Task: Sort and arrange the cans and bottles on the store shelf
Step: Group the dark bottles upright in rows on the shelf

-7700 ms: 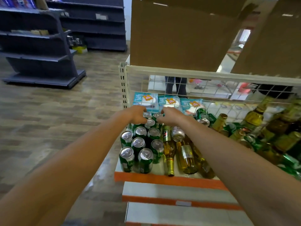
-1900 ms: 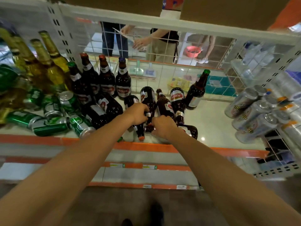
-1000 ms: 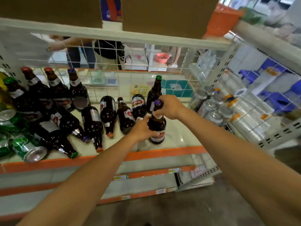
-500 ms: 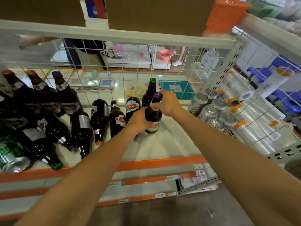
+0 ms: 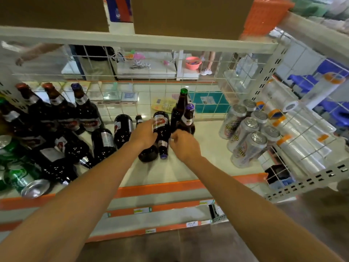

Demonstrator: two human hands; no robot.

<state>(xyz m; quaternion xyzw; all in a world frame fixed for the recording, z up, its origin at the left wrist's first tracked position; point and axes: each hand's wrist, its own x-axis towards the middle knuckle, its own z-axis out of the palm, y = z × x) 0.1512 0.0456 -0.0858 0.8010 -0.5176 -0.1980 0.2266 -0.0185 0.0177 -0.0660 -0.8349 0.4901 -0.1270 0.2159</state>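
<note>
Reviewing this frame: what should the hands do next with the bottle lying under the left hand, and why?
Probably tip the lying bottle upright beside the two standing bottles: the left hand holds its body, and the right hand hovers by its neck.

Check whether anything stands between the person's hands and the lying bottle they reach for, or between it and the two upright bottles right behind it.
Nothing visible does. The left hand holds the lying bottle, the right hand is beside its neck, and the upright bottles stand directly behind it.
</note>
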